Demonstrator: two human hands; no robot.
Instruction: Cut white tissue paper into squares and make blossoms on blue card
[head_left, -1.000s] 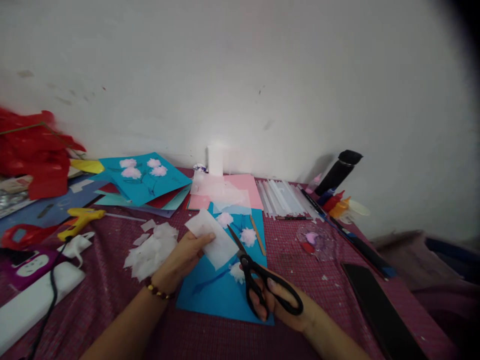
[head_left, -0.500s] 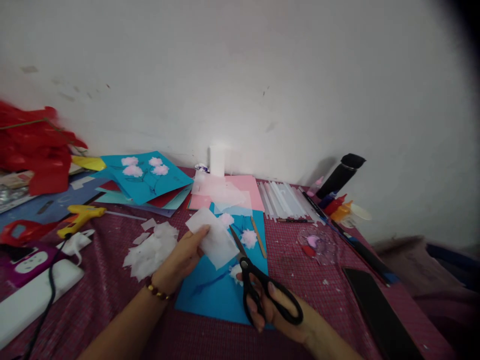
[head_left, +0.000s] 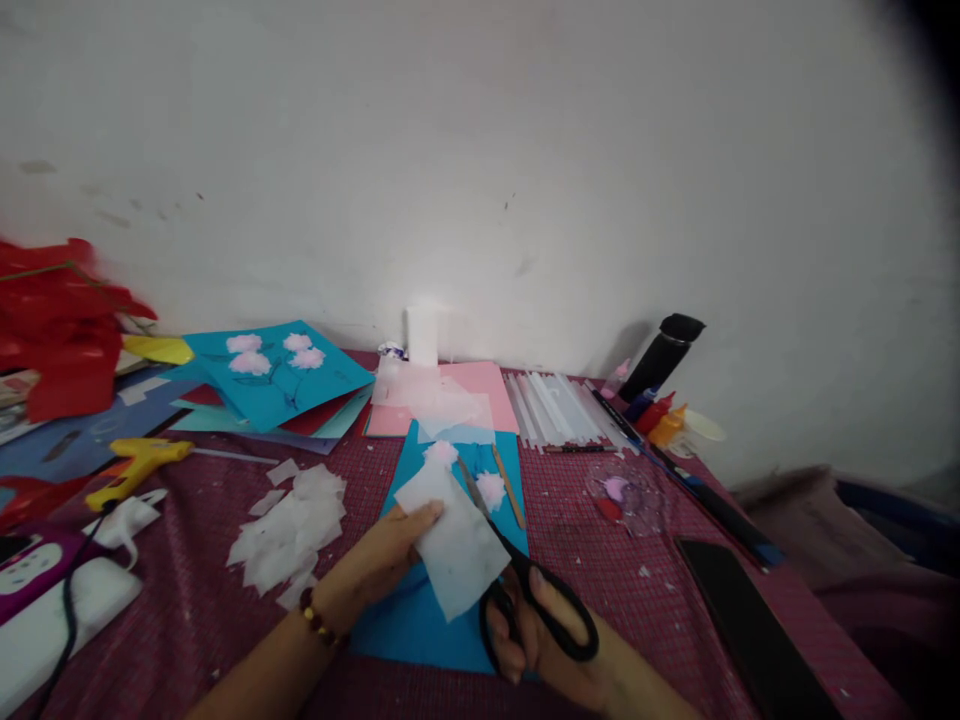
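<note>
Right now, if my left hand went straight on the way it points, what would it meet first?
Beyond the thin white paper it holds, your left hand would probably first meet the grey metal blade of the black-handled scissors, though depth is hard to judge.

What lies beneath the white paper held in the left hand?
The blue sheet shows around the white paper, with a pale pink flower past its upper edge and scissors at its right edge. What lies directly beneath is covered and cannot be seen.
</note>
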